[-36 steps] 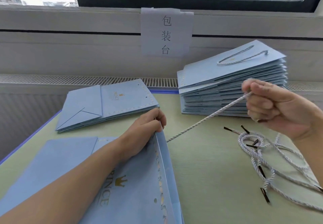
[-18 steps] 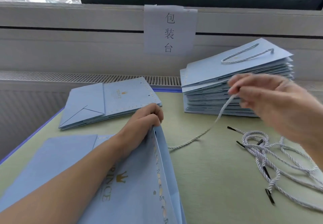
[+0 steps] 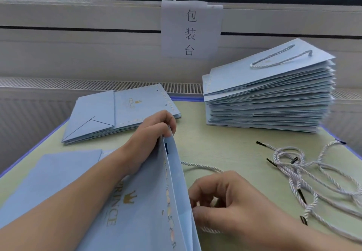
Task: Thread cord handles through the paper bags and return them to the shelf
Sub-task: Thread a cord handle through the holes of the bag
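Fingers of my left hand [image 3: 154, 133] pinch the top rim of the open paper bag [image 3: 141, 207], holding its mouth apart, while my right hand [image 3: 221, 205] curls against the bag's outer panel, fingertips bunched on the cord [image 3: 201, 166] there; the tip itself is hidden, so I cannot tell whether it is already through. One dark end [image 3: 166, 148] of a cord shows inside the rim near my left hand, and a loop trails out across the table [image 3: 225, 145]. I judge I am threading the second end; next I need to find the punched hole and push the stiff tip through squarely. Loose cords [image 3: 305, 174] lie tangled to the right. Behind them stands the tall stack [image 3: 268, 101] with a handle on top; the low pile [image 3: 117, 113] at left shows none.
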Demonstrator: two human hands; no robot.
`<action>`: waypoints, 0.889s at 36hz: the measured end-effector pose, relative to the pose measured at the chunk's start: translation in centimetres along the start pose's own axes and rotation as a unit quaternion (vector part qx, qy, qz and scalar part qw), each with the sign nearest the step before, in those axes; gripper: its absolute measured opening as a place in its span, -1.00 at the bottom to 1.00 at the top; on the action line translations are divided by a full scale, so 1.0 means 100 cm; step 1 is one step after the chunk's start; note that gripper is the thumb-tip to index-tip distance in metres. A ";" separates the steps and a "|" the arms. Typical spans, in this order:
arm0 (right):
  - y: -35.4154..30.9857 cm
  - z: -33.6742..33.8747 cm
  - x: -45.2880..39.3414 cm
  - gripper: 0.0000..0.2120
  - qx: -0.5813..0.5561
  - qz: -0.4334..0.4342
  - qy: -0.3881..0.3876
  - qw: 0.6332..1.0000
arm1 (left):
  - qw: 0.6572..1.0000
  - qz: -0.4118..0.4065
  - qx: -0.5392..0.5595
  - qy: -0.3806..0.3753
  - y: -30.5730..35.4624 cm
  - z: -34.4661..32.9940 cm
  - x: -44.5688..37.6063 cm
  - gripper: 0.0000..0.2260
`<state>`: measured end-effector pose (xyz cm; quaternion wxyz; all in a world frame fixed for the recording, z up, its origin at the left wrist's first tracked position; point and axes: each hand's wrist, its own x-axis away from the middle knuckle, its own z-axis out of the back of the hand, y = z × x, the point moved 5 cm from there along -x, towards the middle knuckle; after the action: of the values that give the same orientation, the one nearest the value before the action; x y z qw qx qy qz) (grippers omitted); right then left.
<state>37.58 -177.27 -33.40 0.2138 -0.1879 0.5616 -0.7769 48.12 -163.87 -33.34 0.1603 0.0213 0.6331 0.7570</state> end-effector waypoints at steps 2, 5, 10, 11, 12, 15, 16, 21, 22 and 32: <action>-0.003 0.001 0.001 -0.81 0.008 0.005 0.017 1.000 | 1.000 0.001 0.006 -0.001 0.001 0.000 0.000 -0.81; -0.006 -0.005 0.003 -0.71 -0.017 -0.018 0.002 1.000 | 1.000 0.006 0.016 -0.001 0.000 0.000 0.000 -0.81; -0.008 -0.007 0.004 -0.66 -0.033 -0.017 0.040 0.999 | 1.000 0.004 0.026 -0.010 -0.002 -0.001 -0.001 -0.81; -0.009 -0.007 0.004 -0.65 -0.034 -0.016 0.048 0.998 | 1.000 0.002 0.027 -0.015 -0.002 -0.001 -0.001 -0.78; -0.010 -0.007 0.004 -0.65 -0.036 -0.014 0.052 0.998 | 0.999 -0.001 0.028 -0.019 -0.002 -0.001 -0.002 -0.74; -0.012 -0.009 0.004 -0.67 -0.037 -0.005 0.051 0.998 | 0.999 -0.007 0.024 -0.028 -0.002 -0.001 -0.002 -0.70; -0.012 -0.010 0.004 -0.68 -0.030 -0.002 0.051 0.998 | 0.999 -0.009 0.022 -0.029 -0.003 -0.001 -0.002 -0.71; -0.007 -0.017 0.006 -0.70 0.045 0.021 0.063 0.997 | 0.999 -0.030 -0.016 -0.024 -0.002 -0.005 -0.002 -0.83; -0.007 -0.016 0.006 -0.66 0.042 0.024 0.067 0.997 | 0.999 -0.035 -0.020 -0.023 -0.001 -0.006 -0.002 -0.83; -0.001 -0.019 0.004 -0.84 -0.108 0.016 0.054 0.993 | 0.990 0.045 0.032 -0.130 -0.007 -0.001 0.002 -0.58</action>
<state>36.22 -175.99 -33.81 0.1738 -0.1587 0.6560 -0.7171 48.02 -163.81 -34.04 0.2062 0.1537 0.6291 0.7336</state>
